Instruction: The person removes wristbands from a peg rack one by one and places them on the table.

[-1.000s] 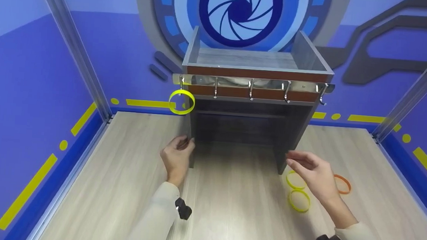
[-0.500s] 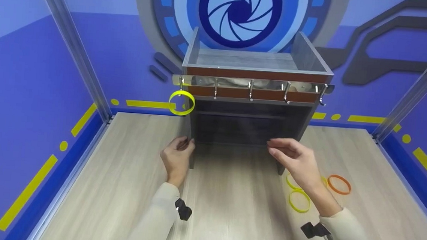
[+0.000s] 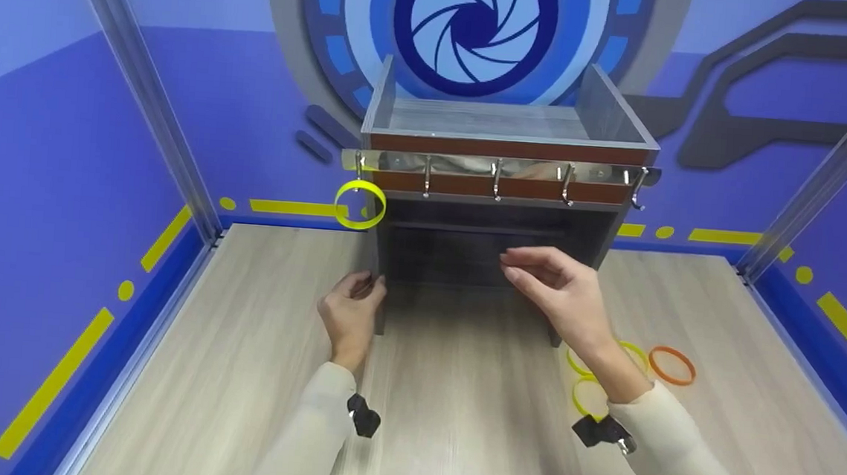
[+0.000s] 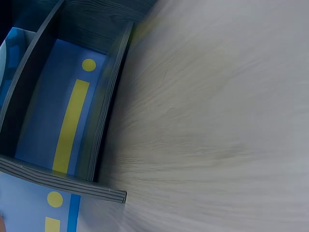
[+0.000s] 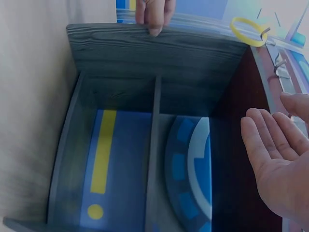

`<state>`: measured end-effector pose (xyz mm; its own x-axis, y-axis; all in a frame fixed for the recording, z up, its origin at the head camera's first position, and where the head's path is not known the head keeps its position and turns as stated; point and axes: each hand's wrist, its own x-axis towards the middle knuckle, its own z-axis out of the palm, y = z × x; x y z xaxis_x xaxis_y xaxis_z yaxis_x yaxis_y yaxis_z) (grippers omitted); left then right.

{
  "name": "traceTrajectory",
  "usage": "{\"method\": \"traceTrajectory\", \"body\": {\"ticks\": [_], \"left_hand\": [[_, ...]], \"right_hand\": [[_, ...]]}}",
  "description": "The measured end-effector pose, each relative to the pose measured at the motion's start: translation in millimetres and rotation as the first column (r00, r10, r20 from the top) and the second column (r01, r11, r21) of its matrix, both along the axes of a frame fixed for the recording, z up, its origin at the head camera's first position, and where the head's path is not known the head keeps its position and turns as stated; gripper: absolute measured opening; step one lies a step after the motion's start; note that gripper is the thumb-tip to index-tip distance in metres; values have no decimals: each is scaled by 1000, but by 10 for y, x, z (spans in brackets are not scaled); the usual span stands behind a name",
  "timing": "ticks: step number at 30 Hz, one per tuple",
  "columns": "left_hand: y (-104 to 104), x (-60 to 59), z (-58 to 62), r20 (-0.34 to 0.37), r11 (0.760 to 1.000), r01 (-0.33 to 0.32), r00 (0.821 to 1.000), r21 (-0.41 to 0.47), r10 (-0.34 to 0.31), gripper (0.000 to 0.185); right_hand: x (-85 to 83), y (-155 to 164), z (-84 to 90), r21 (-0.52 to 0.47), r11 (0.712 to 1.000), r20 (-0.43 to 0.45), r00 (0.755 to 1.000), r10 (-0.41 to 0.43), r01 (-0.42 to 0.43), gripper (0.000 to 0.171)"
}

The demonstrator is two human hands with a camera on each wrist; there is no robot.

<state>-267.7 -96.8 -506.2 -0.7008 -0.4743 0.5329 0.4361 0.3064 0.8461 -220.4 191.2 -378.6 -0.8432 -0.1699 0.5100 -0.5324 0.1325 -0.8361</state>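
My left hand [image 3: 351, 314] is at the front edge of the left side panel of a grey wooden hook rack [image 3: 508, 150]. Seen from the right wrist, the fingers of that left hand [image 5: 155, 13] pinch the panel's edge [image 5: 159, 46]. My right hand [image 3: 565, 292] is in the air before the rack's lower opening, fingers loosely bent and nothing in them. On the leftmost hook hangs a yellow ring [image 3: 359, 225]. Right of the rack lie an orange ring [image 3: 672, 366] and several yellow rings [image 3: 580, 408], partly hidden by the right forearm.
A metal strip [image 3: 462, 166] with several hooks [image 3: 497, 179] crosses the rack's front, below an open-topped tray [image 3: 484, 119]. The rack stands on a wooden table [image 3: 237, 344] between blue walls [image 3: 202, 103] with metal corner posts.
My right hand has moved left and up, from above the rings to before the rack's opening. More of the rings shows behind it. The left hand stays put.
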Motion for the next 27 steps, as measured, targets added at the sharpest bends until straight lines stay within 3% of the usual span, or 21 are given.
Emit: {"method": "traceTrajectory", "body": {"ticks": [8, 13, 19, 27], "left_hand": [[4, -13, 1, 0, 1000, 20, 1000, 20, -20, 14], [2, -16, 2, -15, 1000, -1, 1000, 10, 1, 14], [-4, -22, -12, -42, 1000, -12, 999, -1, 12, 13], [-10, -24, -19, -20, 1000, 2, 1000, 10, -1, 15]], "right_hand": [[-80, -167, 111, 10, 1000, -58, 998, 28, -27, 25], [-150, -251, 156, 8, 999, -72, 996, 44, -44, 24], [-226, -354, 208, -24, 997, -43, 997, 72, -73, 22], [-314, -538, 256, -98, 987, -5, 992, 125, -124, 21]]}}
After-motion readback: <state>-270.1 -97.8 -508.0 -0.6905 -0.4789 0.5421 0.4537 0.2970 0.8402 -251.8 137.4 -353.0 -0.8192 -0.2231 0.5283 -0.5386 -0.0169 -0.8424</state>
